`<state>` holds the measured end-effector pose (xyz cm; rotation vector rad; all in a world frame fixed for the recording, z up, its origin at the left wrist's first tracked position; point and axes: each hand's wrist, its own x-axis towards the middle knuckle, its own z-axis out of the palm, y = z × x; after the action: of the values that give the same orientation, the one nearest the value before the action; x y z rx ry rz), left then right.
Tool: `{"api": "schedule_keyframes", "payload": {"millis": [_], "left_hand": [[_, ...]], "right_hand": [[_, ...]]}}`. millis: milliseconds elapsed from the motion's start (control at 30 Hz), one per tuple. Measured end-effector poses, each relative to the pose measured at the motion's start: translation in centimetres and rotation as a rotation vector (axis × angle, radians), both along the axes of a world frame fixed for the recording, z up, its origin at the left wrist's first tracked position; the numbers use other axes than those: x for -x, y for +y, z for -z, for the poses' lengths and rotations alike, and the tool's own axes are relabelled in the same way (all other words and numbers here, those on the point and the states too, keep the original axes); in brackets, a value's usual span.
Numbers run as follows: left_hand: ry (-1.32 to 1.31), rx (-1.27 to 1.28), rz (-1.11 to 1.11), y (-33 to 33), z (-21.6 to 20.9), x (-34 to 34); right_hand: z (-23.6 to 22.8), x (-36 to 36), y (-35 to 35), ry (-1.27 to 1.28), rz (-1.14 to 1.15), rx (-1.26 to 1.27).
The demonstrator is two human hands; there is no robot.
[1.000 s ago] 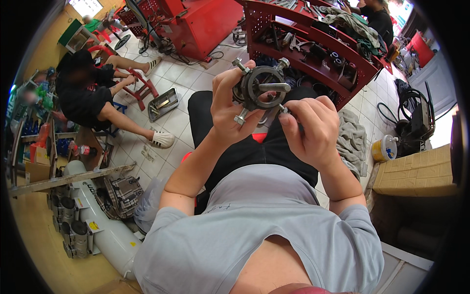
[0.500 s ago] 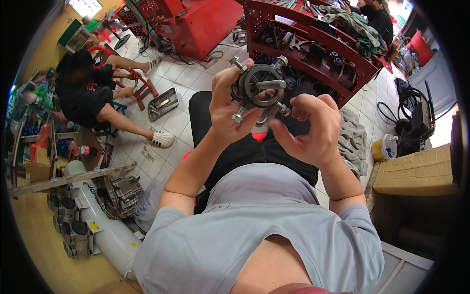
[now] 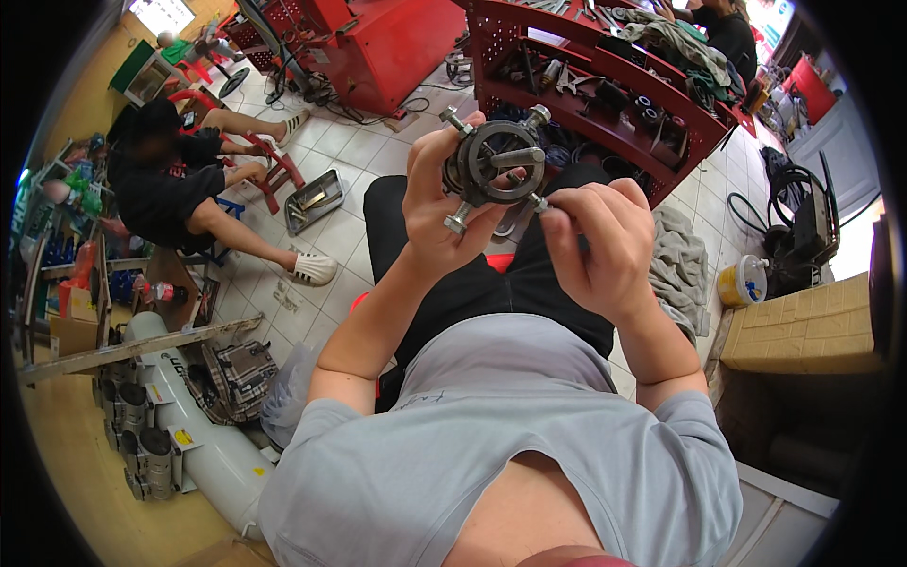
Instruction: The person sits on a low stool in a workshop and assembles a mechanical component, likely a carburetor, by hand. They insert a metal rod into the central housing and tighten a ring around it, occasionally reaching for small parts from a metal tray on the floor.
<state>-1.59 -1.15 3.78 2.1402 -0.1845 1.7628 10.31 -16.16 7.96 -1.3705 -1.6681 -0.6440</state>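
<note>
We held a dark metal ring [image 3: 471, 172] up in front of us, above our lap, with bolts sticking out around it. Our left hand [image 3: 440, 203] gripped its left side, the fingers curled up around the back and the thumb low behind it. A bolt at the upper left [image 3: 453, 118] stood up just beside our fingertips, and another at the lower left [image 3: 457, 221] stuck out over the palm. A pale metal bar [image 3: 515, 158] lay across the opening of the ring.

Our right hand [image 3: 607, 248] was partly closed, thumb and forefinger tips at the bolt on the lower right [image 3: 539, 203]; we could not tell how firmly they pinched it.

Below the ring were our black trousers [image 3: 392, 222]. Beyond it stood a red tool rack [image 3: 578, 104] with tools on its shelves. To our right, a grey cloth [image 3: 679, 269] hung in folds near a small yellow and white bucket [image 3: 735, 285]. To our left, a metal tray [image 3: 328, 187] rested on the floor tiles [image 3: 347, 253], near a seated person in black [image 3: 170, 194].
</note>
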Motion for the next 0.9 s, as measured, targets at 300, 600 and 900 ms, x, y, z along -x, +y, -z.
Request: {"api": "schedule_keyframes", "payload": {"millis": [300, 600, 900], "left_hand": [[0.009, 0.008, 0.006, 0.4, 0.4, 0.0], [0.015, -0.035, -0.023, 0.1, -0.2, 0.0], [-0.008, 0.014, 0.022, 0.3, 0.4, -0.2]], "right_hand": [[0.1, 0.2, 0.0, 0.021, 0.034, 0.011], [0.2, 0.3, 0.1, 0.022, 0.034, -0.008], [0.0, 0.8, 0.1, 0.091, 0.0, -0.033]]}}
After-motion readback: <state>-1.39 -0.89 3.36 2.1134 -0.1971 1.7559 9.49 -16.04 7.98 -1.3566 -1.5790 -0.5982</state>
